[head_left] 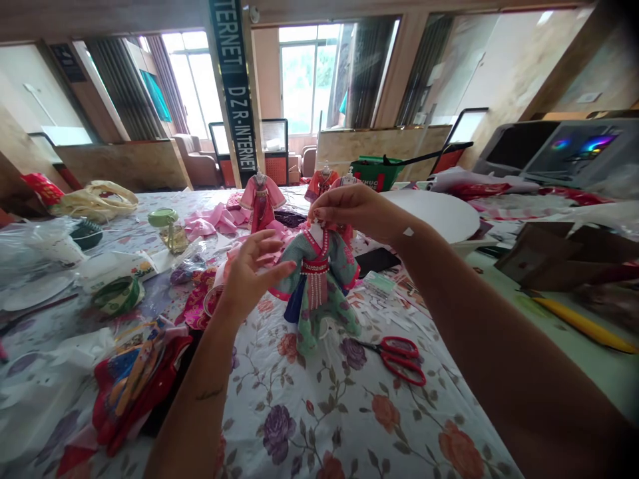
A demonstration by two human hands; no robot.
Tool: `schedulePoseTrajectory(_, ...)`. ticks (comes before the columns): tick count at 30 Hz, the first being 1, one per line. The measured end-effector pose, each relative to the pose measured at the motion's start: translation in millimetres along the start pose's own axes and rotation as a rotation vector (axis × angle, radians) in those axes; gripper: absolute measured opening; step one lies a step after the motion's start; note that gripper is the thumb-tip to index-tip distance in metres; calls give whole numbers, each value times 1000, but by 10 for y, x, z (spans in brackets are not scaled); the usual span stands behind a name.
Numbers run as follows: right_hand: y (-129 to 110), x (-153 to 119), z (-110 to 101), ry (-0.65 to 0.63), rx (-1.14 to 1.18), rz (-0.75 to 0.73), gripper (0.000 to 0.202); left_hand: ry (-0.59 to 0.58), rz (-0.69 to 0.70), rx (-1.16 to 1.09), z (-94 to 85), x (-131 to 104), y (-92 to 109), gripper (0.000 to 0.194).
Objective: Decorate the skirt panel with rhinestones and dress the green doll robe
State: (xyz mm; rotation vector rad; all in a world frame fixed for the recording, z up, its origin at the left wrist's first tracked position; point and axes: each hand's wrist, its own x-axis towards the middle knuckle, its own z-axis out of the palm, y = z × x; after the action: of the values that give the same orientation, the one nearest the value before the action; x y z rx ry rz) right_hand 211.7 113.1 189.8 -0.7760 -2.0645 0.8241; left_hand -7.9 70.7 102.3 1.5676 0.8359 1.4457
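Observation:
A headless doll in a green and pink robe point(315, 283) stands upright on the flowered tablecloth in front of me. Its waist has a red beaded sash, and a blue panel hangs at its left side in the view. Above it, my right hand point(352, 207) pinches the top of the neck between thumb and fingers. My left hand point(252, 274) is open beside the doll's sleeve, fingers spread, close to the cloth; I cannot tell if the thumb touches it. Red-handled scissors point(402, 360) lie on the tablecloth just right of the doll's skirt.
Behind stand a pink-robed doll point(260, 201) and an orange-robed doll point(319, 182). Pink fabric point(212, 221), a lidded jar point(172, 233) and a green tape roll point(117, 295) lie leftward. At right are a white round board point(434, 214), cardboard point(554, 256) and a green basket point(377, 173).

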Motion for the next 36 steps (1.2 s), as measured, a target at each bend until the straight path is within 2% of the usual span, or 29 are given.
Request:
schedulePoseTrajectory(3, 46, 11, -6, 16, 2, 4, 15, -128, -55, 4, 58, 18, -135, 70)
schedulePoseTrajectory(6, 30, -14, -13, 35, -22, 15, 17, -172, -80, 36, 99, 40, -248, 76)
schedulePoseTrajectory(11, 4, -61, -16, 38, -1, 41, 19, -172, -49, 115, 97, 75, -320, 61)
schedulePoseTrajectory(13, 22, -68, -18, 52, 21, 53, 19, -99, 49, 239, 88, 71, -306, 56)
schedulePoseTrajectory(15, 45, -70, -19, 66, 30, 57, 20, 66, 260, 484, 99, 47, -274, 49)
schedulePoseTrajectory(17, 63, -67, -17, 85, 32, 57, 19, 183, 500, 734, 139, 3, -243, 32)
schedulePoseTrajectory(19, 75, -62, -13, 104, 30, 58, 19, 159, 650, 873, 196, -51, -231, 16)
schedulePoseTrajectory(21, 87, -57, -10, 114, 34, 57, 19, 81, 677, 892, 247, -97, -247, 17)
schedulePoseTrajectory(23, 103, -57, -10, 129, 39, 54, 19, 40, 595, 839, 274, -119, -281, 19)
schedulePoseTrajectory(27, 151, -78, -1, 160, 54, 55, 21, 34, 270, 588, 256, -93, -346, 17)
schedulePoseTrajectory(30, 180, -103, 34, 178, 81, 48, 25, -7, 84, 370, 238, -50, -371, 16)
schedulePoseTrajectory(36, 175, -132, 142, 257, 149, 76, 25, 5, -91, 128, 290, -18, -435, 22)
